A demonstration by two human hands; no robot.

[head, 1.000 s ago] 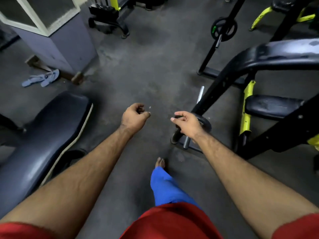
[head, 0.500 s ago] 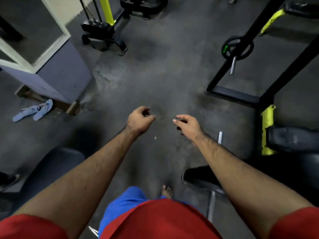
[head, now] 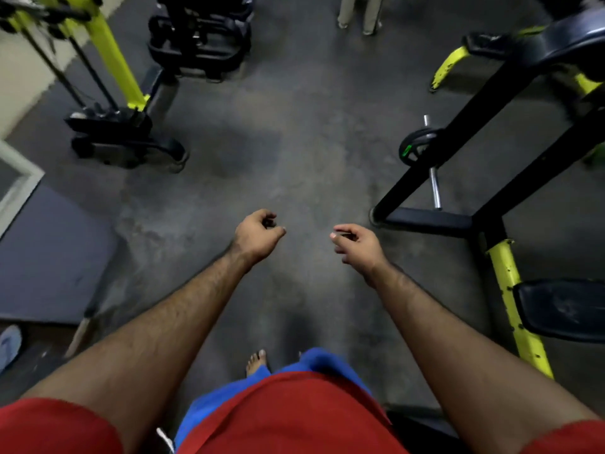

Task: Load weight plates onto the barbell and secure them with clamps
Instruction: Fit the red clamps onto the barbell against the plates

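Note:
My left hand [head: 258, 232] hangs over the bare floor with its fingers curled in and nothing in it. My right hand [head: 358, 245] is beside it, thumb and fingers loosely apart, with only a dark shadow under the thumb. To the right, a small black weight plate [head: 414, 147] with a green mark sits on a steel bar [head: 434, 188] that sticks out through the black rack frame [head: 425, 221]. A large dark plate [head: 569, 37] shows blurred at the top right. Both hands are well short of the bar.
A yellow cable machine [head: 111, 60] on a black base stands at the far left. A yellow post [head: 510, 290] and a black pad [head: 563, 309] are close on my right. A grey-blue pillar [head: 49, 257] and a slipper [head: 9, 342] are at the left. My bare foot [head: 257, 360] is on the grey floor.
The view has moved forward across the floor. The bench and the floor plate near my right hand have dropped out of sight. Both hands keep the same pose.

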